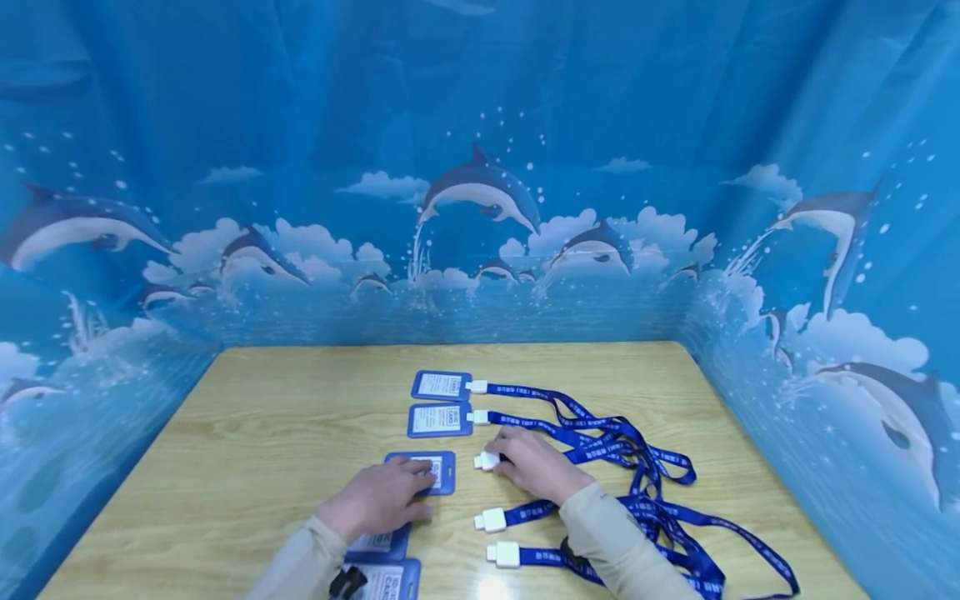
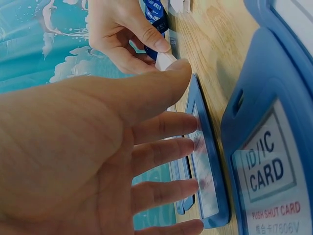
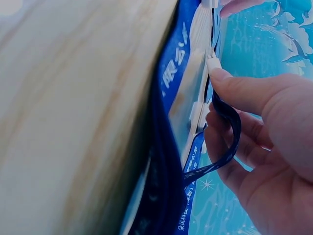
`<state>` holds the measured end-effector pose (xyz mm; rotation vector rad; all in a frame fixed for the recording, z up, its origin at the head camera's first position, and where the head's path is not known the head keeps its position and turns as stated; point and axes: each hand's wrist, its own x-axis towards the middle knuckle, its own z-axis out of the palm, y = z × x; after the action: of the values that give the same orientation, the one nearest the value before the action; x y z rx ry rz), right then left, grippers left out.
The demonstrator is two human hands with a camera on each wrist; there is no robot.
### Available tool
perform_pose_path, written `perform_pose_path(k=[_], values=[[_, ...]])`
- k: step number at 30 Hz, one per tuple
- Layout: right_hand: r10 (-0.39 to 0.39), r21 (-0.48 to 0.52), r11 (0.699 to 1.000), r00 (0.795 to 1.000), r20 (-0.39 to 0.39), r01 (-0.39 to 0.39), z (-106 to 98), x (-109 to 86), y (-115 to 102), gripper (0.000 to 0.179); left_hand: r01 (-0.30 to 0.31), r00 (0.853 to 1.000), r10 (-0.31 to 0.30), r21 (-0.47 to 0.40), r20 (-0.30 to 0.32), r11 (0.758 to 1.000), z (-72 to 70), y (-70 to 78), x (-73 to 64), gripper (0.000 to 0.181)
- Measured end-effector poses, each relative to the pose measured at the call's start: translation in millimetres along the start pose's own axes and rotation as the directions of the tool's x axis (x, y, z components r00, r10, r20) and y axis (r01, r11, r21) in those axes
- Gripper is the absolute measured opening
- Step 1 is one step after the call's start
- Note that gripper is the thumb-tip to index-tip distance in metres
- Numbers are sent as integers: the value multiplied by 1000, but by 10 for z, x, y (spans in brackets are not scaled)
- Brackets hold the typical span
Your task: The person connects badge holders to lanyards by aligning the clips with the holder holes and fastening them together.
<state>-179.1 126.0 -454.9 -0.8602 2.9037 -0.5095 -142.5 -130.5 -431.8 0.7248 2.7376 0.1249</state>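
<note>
My left hand (image 1: 384, 496) rests its straight fingertips on a blue ID card holder (image 1: 447, 475), its slotted end facing right. In the left wrist view, the fingers are spread over that holder (image 2: 208, 171), thumb raised. Between thumb and fingers, my right hand (image 1: 536, 468) pinches the white clip (image 1: 487, 461) of a blue lanyard (image 1: 600, 452). A small gap separates clip and holder in the head view. The right wrist view shows the thumb on the clip (image 3: 213, 64), with the strap (image 3: 234, 132) looping beneath.
Farther back, two card holders (image 1: 441, 385) adjoin white lanyard clips (image 1: 477, 387). Two more holders (image 1: 386, 581) lie near my left forearm, partly covered. Two loose clips (image 1: 491, 520) lie at the front, their straps tangled on the right. A dolphin-print curtain (image 1: 480, 275) surrounds the wooden table (image 1: 262, 425).
</note>
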Motion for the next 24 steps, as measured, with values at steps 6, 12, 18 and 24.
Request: perform_pose_path(k=[6, 12, 18, 24], values=[[-13, -3, 1000, 1000, -7, 13, 18, 3, 6, 29, -5, 1000, 5, 5, 5, 1000, -1, 3, 1, 55], [-10, 5, 1000, 1000, -5, 10, 11, 9, 4, 29, -2, 1000, 1, 13, 7, 1000, -2, 2, 10, 55], [-16, 0, 1000, 1000, -6, 16, 15, 15, 7, 29, -1, 1000, 1, 9, 4, 1000, 1, 3, 10, 55], [-26, -6, 1000, 1000, -9, 26, 24, 15, 4, 29, -1, 1000, 1, 1, 11, 1000, 5, 9, 18, 55]])
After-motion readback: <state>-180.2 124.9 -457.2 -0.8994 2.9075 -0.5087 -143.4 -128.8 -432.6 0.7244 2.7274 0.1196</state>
